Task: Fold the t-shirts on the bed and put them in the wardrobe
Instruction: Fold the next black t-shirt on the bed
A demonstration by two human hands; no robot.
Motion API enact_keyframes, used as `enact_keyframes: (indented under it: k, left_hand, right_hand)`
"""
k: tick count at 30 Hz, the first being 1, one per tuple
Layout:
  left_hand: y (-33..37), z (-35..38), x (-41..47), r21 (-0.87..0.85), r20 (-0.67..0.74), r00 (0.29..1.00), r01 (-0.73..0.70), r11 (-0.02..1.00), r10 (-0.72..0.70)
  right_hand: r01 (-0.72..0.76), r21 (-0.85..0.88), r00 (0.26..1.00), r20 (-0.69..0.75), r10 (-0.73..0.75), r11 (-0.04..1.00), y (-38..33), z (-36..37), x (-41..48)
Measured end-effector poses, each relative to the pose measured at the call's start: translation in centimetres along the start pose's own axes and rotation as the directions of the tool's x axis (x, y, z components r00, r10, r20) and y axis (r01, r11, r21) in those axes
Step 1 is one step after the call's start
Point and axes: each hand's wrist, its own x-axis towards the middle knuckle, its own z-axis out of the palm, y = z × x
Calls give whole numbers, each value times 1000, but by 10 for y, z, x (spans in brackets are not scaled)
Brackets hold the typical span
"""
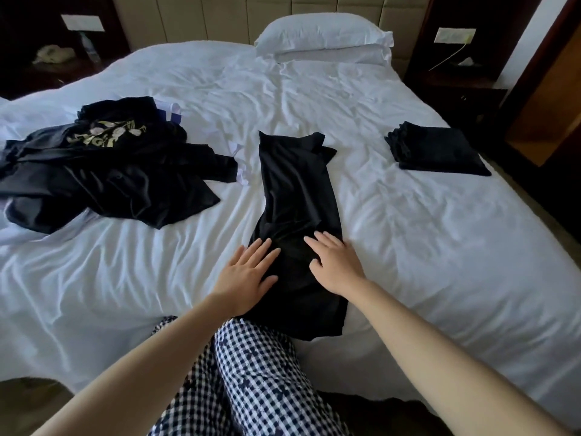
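Shirt being folded: a black t-shirt (pixel 295 196) lies in the middle of the bed (pixel 408 247). It is folded into one long strip. The far end points at the pillow (pixel 323 36). The near end hangs a little over the bed edge, by the person's checked trousers (pixel 257 372).
Left hand: the left hand (pixel 248 272) lies flat with straight fingers. Its fingers rest on the left edge of the strip. It grips nothing.
Right hand: the right hand (pixel 336 262) is also flat and spread. It presses on the right side of the strip and grips nothing.
Done shirts: a neat folded stack (pixel 437 149) of dark cloth sits near the right side of the bed, well apart from the strip.
Shirts to do: a messy pile (pixel 103 177) of black shirts lies on the left, with a bit of white cloth poking out.
Wardrobe: I cannot see it for sure.
What could go wrong: the cloth looks smooth and slippery. If the hands lift the near end too fast, the side folds may slide open. The sleeve bit sticking out at the far end could make the fold lumpy. The hanging end could pull the strip off the bed.
Writing: one shirt in the pile has a pale print (pixel 107 133) with flowers and letters. It is too crumpled to read.
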Motion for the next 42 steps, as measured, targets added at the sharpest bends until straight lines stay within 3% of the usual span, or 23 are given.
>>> enact_keyframes:
  k: [3,10,13,15,17,19,22,25,27,30,34,37,39,42]
  left_hand:
    - [-7,7,-4,-20,-17,1000,1,1000,-1]
    - [-9,-1,-6,-123,7,998,-57,991,58]
    - [-10,-8,-19,-202,-163,980,-147,968,114]
    - [-11,-7,-30,-195,-318,935,-226,954,157]
    - [-11,-9,-37,-181,-349,920,-252,951,178]
    - [-10,-13,-41,-168,-294,939,-233,958,177]
    - [-9,-21,-44,-134,-116,978,-190,973,175]
    - [-3,-27,-48,-50,30,981,-192,980,193]
    - [1,-29,-50,0,58,979,-196,981,195]
    - [5,-33,-49,50,62,980,-192,980,189]
    - [9,-38,-47,97,87,981,-183,978,175]
    - [11,-35,-49,113,71,985,-166,980,159]
    - [14,-33,-50,112,62,990,-136,984,130]
    - [17,-32,-48,71,5,996,-92,993,92]
  right_hand:
    - [-73,-69,993,93,79,995,10,7,2]
    - [-32,-10,999,41,32,999,12,12,-7]
    - [129,122,968,-229,-98,984,19,19,-28]
    - [317,94,865,-438,-246,944,22,25,-41]
    - [437,56,786,-510,-350,898,23,28,-52]
    - [490,16,775,-465,-428,871,25,27,-60]
    - [484,-127,840,-211,-500,866,33,28,-70]
    - [472,-278,882,124,-456,837,37,23,-78]
    - [473,-335,880,219,-421,815,35,18,-81]
    - [452,-357,891,221,-397,817,27,9,-85]
    - [401,-195,913,159,-375,895,23,5,-82]
    - [199,99,975,81,-207,975,18,-3,-79]
    - [34,259,997,60,-51,965,14,-12,-76]
    - [-15,283,998,58,-1,959,7,-24,-71]
